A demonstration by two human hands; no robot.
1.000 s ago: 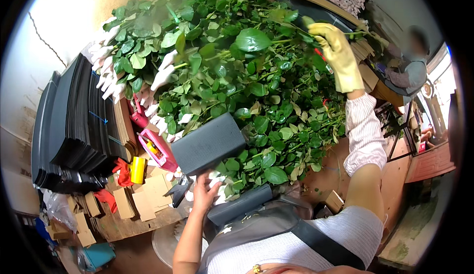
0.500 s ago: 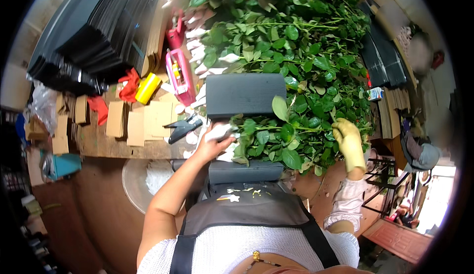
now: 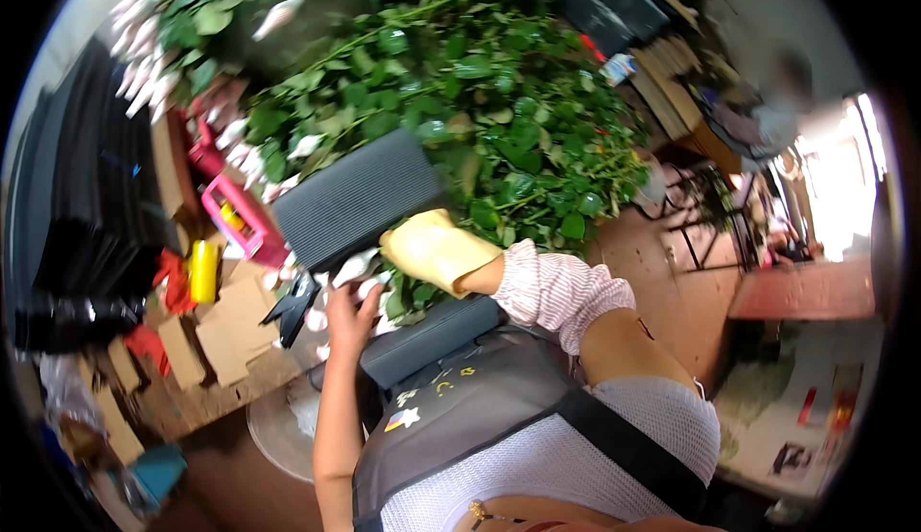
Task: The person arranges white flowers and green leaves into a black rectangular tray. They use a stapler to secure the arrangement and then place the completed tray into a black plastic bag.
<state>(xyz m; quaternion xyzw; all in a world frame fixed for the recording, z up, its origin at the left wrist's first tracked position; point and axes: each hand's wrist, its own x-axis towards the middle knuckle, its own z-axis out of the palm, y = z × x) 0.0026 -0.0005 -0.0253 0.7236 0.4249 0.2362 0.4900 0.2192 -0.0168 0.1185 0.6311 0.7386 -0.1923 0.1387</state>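
Observation:
White-sleeved rose buds [image 3: 356, 266] with leafy green stems [image 3: 414, 294] lie between an upright dark ridged block [image 3: 360, 201] and a second dark block [image 3: 432, 337] at the table's near edge. My bare left hand [image 3: 349, 319] is at the buds, thumb and fingers apart, touching or beside them. Over the leaves at the ridged block's lower right corner is my right hand [image 3: 436, 252] in a yellow glove. Its fingers curl inward and whatever they hold is hidden. Black-handled clippers [image 3: 293, 311] lie left of my left hand.
A large heap of leafy roses [image 3: 508, 119] covers the table's far side. At left are a pink tape dispenser [image 3: 245, 220], a yellow roll [image 3: 203, 271], cardboard pieces [image 3: 235, 331] and stacked black sheets [image 3: 86, 196]. A round tub [image 3: 288, 426] stands below the table edge. Another person [image 3: 767, 124] sits far right.
My right hand has swung left from the stem ends to near the buds. My left hand's fingers have spread from around a bud. The whole view has turned and tilted.

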